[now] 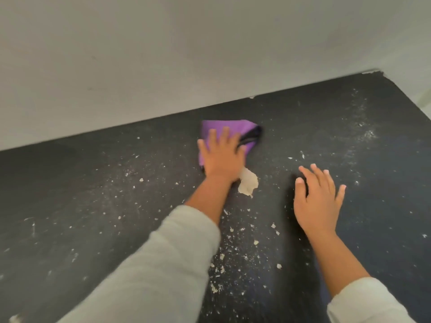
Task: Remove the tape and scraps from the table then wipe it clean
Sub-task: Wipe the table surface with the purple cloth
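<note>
Left hand flat, pressing purple cloth; right hand spread, empty. Sweep firmly, herding scraps off table.

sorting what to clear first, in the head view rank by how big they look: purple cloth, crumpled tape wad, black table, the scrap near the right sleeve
1. black table
2. purple cloth, partly hidden under the left hand
3. crumpled tape wad
4. scrap, nearer the camera yet clearly smallest

We see a matt black table, dusty with pale flakes that look like paper. The purple cloth looks soft, and beside it lies a crumpled, papery scrap. The sleeves are grey fabric.
</note>
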